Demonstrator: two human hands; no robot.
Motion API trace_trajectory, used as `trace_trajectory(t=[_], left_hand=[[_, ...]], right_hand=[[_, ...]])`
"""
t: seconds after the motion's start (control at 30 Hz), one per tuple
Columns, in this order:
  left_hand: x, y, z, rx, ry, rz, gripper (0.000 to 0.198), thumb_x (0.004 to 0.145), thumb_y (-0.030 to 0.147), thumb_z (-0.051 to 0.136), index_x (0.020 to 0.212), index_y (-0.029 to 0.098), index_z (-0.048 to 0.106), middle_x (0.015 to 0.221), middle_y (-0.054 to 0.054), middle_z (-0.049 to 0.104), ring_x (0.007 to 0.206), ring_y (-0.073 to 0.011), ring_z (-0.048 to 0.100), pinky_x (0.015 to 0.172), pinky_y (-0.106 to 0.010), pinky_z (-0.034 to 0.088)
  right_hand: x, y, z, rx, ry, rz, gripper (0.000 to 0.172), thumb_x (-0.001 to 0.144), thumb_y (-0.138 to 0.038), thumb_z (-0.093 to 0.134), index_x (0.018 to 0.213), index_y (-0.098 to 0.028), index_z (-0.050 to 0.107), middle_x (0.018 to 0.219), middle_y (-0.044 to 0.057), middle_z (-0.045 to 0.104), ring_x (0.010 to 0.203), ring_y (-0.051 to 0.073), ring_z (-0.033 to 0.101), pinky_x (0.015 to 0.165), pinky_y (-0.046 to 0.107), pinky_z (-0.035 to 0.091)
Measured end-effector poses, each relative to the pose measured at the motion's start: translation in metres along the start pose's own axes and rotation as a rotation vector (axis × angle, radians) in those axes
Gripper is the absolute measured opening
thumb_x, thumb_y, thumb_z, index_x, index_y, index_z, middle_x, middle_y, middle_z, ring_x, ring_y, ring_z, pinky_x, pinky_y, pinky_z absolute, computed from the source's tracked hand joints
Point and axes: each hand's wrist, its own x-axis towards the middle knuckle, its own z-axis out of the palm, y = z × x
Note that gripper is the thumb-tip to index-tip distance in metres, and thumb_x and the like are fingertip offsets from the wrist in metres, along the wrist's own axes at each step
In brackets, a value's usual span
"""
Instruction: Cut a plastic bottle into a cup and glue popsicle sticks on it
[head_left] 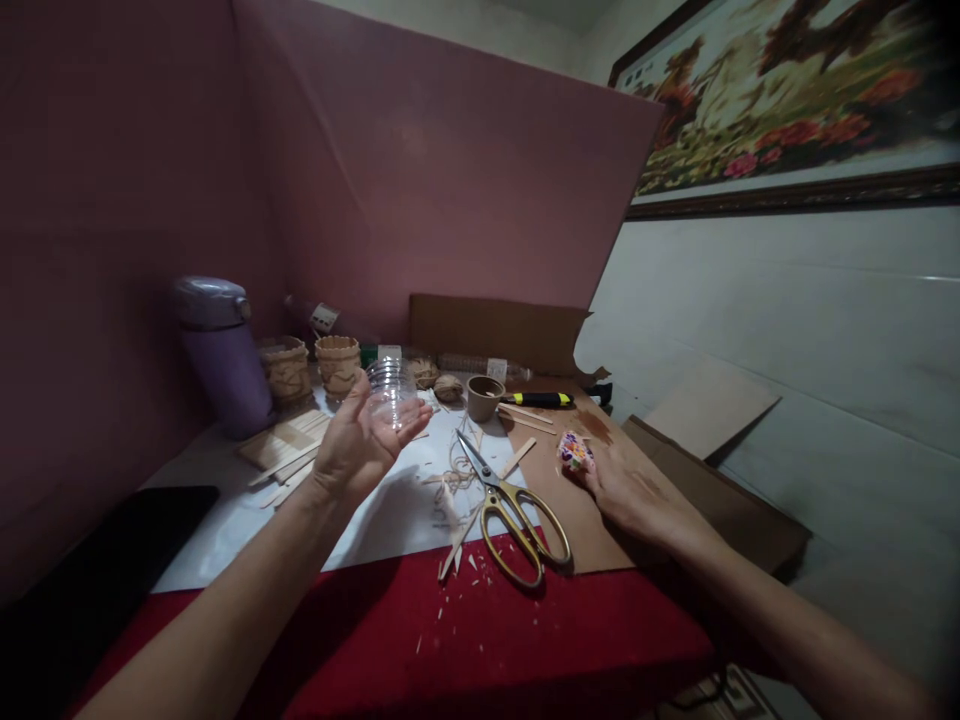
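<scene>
My left hand (367, 432) is raised palm up over the white sheet, its thumb and fingers around a clear, ribbed plastic bottle piece (390, 388). On the right, over the brown cardboard, my right hand (619, 490) grips a small white thing with a colourful flower pattern (574, 452); its kind is hard to make out. Between the hands lie large scissors (517, 520) with gold handles, their blades pointing away from me. Bits of twine (454, 475) and wooden craft sticks (459, 545) lie beside and under them.
Behind stand a brown cup (484, 398), twine balls (448, 388), a yellow-black utility knife (541, 400) and two stick-covered pots (337, 365). At left are a purple bottle (225, 360), a pile of craft sticks (285, 445) and a black flat object (112, 560). Scraps litter the red cloth (525, 650).
</scene>
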Motion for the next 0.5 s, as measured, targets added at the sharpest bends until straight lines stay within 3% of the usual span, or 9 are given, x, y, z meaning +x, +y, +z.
trace_trajectory(t=[0.07,0.17,0.23,0.3,0.4,0.5], left_hand=[[0.001,0.007,-0.001,0.002,0.017,0.050,0.047,0.099,0.046,0.041,0.126,0.010,0.053,0.098,-0.018,0.067,0.084,-0.0241,0.072,0.070,-0.032,0.062],[0.003,0.019,-0.006,-0.010,0.025,0.159,0.049,0.099,0.049,0.036,0.118,0.008,0.057,0.091,-0.016,0.067,0.076,-0.0212,0.071,0.065,-0.029,0.061],[0.004,0.026,-0.009,-0.026,0.011,0.223,0.050,0.100,0.051,0.034,0.111,0.009,0.059,0.086,-0.014,0.067,0.071,-0.0197,0.070,0.062,-0.028,0.060],[0.006,0.032,-0.012,-0.041,0.015,0.256,0.051,0.099,0.053,0.034,0.104,0.009,0.060,0.083,-0.013,0.066,0.070,-0.0192,0.069,0.061,-0.027,0.060],[0.010,0.037,-0.017,-0.057,0.036,0.259,0.054,0.098,0.055,0.035,0.102,0.008,0.060,0.082,-0.013,0.066,0.070,-0.0194,0.069,0.060,-0.026,0.059],[0.013,0.040,-0.021,-0.076,0.037,0.247,0.054,0.098,0.056,0.036,0.103,0.009,0.060,0.080,-0.012,0.065,0.070,-0.0194,0.068,0.060,-0.027,0.059]], right_hand=[[-0.002,-0.010,-0.013,-0.060,-0.065,-0.047,0.033,0.095,-0.032,0.044,0.113,-0.011,0.063,0.113,0.021,0.066,0.099,0.030,0.063,0.083,0.039,0.045],[-0.001,-0.035,-0.035,-0.205,-0.031,-0.045,0.026,0.090,-0.023,0.050,0.105,-0.008,0.066,0.108,0.026,0.066,0.098,0.035,0.060,0.083,0.044,0.042],[0.003,-0.059,-0.048,-0.125,0.032,-0.185,0.019,0.089,-0.018,0.050,0.094,-0.014,0.068,0.106,0.021,0.068,0.098,0.032,0.059,0.084,0.042,0.041],[0.013,-0.089,-0.054,0.082,0.045,-0.296,0.018,0.089,-0.019,0.052,0.084,-0.019,0.069,0.094,0.012,0.071,0.085,0.023,0.061,0.077,0.035,0.041],[0.036,-0.137,-0.047,0.255,-0.071,-0.428,0.019,0.089,-0.020,0.055,0.078,-0.019,0.070,0.082,0.007,0.071,0.072,0.018,0.059,0.065,0.029,0.036],[0.063,-0.180,-0.024,0.295,-0.202,-0.609,0.024,0.083,-0.006,0.054,0.090,-0.019,0.073,0.096,0.008,0.073,0.085,0.019,0.061,0.071,0.029,0.037]])
